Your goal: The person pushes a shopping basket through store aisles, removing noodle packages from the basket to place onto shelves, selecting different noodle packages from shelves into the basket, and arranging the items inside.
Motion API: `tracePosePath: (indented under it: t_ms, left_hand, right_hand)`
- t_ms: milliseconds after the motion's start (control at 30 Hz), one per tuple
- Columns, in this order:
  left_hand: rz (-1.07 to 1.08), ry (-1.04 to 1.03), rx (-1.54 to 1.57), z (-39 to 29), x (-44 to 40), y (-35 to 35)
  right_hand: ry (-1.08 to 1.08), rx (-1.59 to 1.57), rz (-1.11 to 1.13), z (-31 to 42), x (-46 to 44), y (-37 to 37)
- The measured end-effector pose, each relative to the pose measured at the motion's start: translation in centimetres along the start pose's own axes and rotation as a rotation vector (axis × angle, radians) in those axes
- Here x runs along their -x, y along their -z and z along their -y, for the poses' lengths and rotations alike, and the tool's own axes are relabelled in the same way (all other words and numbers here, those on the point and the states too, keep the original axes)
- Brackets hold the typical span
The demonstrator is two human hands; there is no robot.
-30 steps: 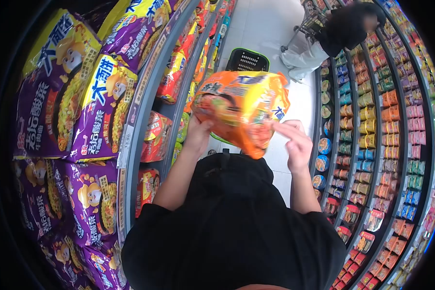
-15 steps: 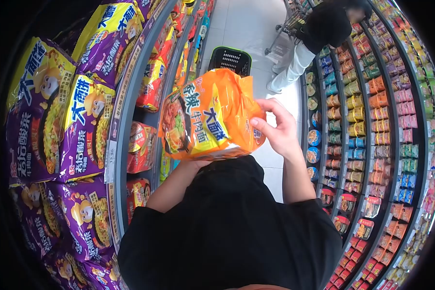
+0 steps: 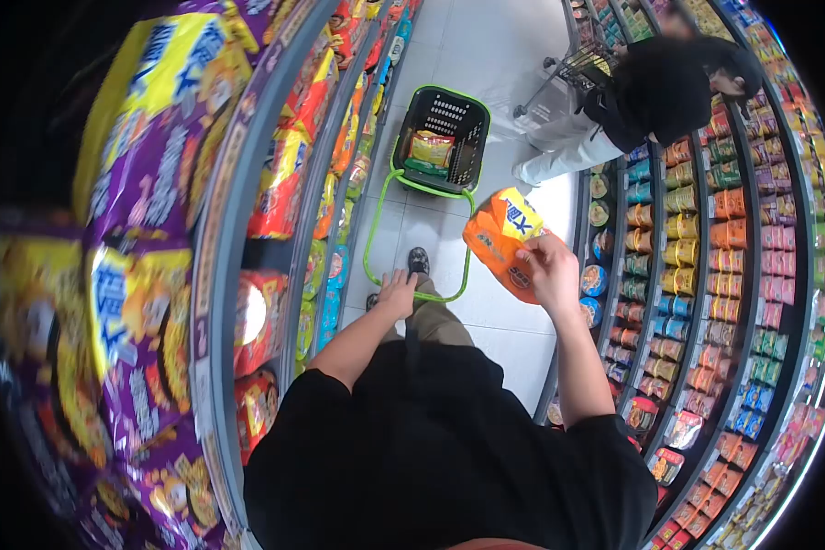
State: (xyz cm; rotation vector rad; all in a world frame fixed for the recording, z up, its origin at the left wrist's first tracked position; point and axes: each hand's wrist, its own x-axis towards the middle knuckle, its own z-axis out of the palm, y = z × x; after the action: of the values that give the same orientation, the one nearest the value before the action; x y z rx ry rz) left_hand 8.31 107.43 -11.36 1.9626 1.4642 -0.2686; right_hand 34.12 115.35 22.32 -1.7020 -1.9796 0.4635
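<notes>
My right hand (image 3: 552, 268) grips the corner of an orange instant noodle pack (image 3: 497, 240) with thumb and fingers. The pack hangs tilted, to the right of the handle of a shopping basket. My left hand (image 3: 397, 295) is held low with its fingers apart and nothing in it. Just ahead of it lies the basket's green handle (image 3: 369, 240), folded toward me; whether the fingers touch it I cannot tell. The black shopping basket (image 3: 476, 137) with a green rim stands on the floor. Inside it lies a yellow, red and green food pack (image 3: 431, 152).
Shelves of purple noodle packs (image 3: 151, 367) and red packs (image 3: 280, 183) run close along my left. On the right stand long shelves of cup noodles (image 3: 678, 243). Ahead on the right, a person in black (image 3: 660, 92) bends beside a shopping cart (image 3: 582, 64).
The noodle pack has moved down and to the right, now in my right hand only. My left hand has come off it and lowered near the basket handle. The other person leans further toward the right shelf.
</notes>
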Motion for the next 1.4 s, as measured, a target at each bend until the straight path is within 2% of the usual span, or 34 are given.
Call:
tracePosePath:
  t_ms: [67, 200, 367, 467, 533, 600, 633, 700, 733, 767, 833, 900, 967, 1033, 1067, 1100, 1133, 1200, 1233, 1267, 1300, 1367, 1400]
  left_hand:
    - [0.003, -0.017, -0.060, 1.4, -2.9, -3.2]
    - [0.086, 0.032, -0.131, 3.3, -5.6, -6.1]
    - [0.115, 0.124, -0.139, 3.6, -5.7, -6.4]
    - [0.079, 0.112, -0.065, 2.5, -6.1, -5.6]
    - [-0.028, 0.030, -0.016, 0.9, -5.4, -3.1]
    - [0.056, 0.074, -0.023, 0.0, -5.2, -1.8]
    - [0.126, 0.114, -0.026, -0.2, -5.1, -1.2]
    - [0.133, 0.144, -0.012, -0.5, -4.8, 0.2]
    - [0.133, 0.162, 0.007, -0.6, -5.0, 0.8]
    - [0.131, 0.169, 0.000, -0.8, -5.2, 1.2]
    - [0.184, 0.190, 0.014, -1.1, -6.1, 2.1]
    - [0.203, 0.195, -0.018, -1.1, -6.8, 3.0]
    - [0.210, 0.200, -0.021, -1.4, -7.3, 3.5]
    - [0.187, 0.186, -0.032, -1.6, -7.9, 4.4]
    - [0.171, 0.173, -0.035, -1.4, -8.8, 5.2]
    - [0.127, 0.153, -0.063, -1.5, -9.9, 6.2]
    - [0.135, 0.162, -0.039, -1.9, -10.9, 7.2]
    - [0.187, 0.166, -0.026, -2.8, -13.3, 10.3]
    - [0.153, 0.146, -0.042, -2.7, -14.7, 11.2]
    - [0.133, 0.148, -0.043, -1.9, -16.2, 11.2]
    - [0.120, 0.153, -0.039, -1.7, -17.0, 11.8]
    - [0.151, 0.158, -0.073, -2.1, -19.6, 15.5]
    - [0.157, 0.129, -0.098, -2.1, -21.1, 16.6]
  right_hand:
    - [-0.196, 0.015, 0.065, -4.5, -2.4, -2.0]
    - [-0.301, 0.056, 0.240, -17.1, -9.0, -9.4]
    - [-0.225, 0.110, 0.251, -22.6, -18.6, -19.4]
    - [-0.148, 0.072, 0.231, -27.1, -23.9, -27.3]
    - [-0.111, 0.041, 0.239, -29.5, -26.5, -32.0]
    - [-0.131, 0.072, 0.338, -30.7, -28.9, -36.2]
    - [-0.134, 0.060, 0.344, -31.0, -29.6, -38.3]
    - [-0.135, 0.148, 0.324, -31.8, -30.9, -42.3]
    - [-0.150, 0.234, 0.421, -32.9, -31.4, -45.0]
    - [-0.147, 0.225, 0.418, -34.0, -31.1, -47.3]
    - [-0.115, 0.378, 0.602, -35.8, -29.7, -51.4]
    - [-0.332, 0.321, 0.632, -37.0, -27.5, -54.6]
    - [-0.269, 0.231, 0.802, -35.8, -25.5, -53.0]
    - [-0.279, 0.113, 0.827, -35.3, -21.9, -52.3]
    - [-0.288, 0.012, 0.954, -34.0, -21.1, -49.4]
    - [-0.173, -0.043, 0.952, -33.7, -19.8, -47.5]
    - [-0.127, -0.162, 0.849, -33.6, -17.7, -45.8]
    - [-0.165, -0.252, 0.826, -30.8, -15.2, -38.2]
    - [-0.103, -0.262, 0.838, -30.3, -13.8, -35.1]
    - [-0.167, -0.350, 0.930, -27.3, -14.5, -28.8]
    - [-0.183, -0.262, 1.021, -25.2, -14.8, -24.2]
    - [-0.111, -0.234, 1.116, -23.6, -14.4, -18.8]
    - [0.009, -0.202, 0.931, -24.1, -13.3, -18.3]
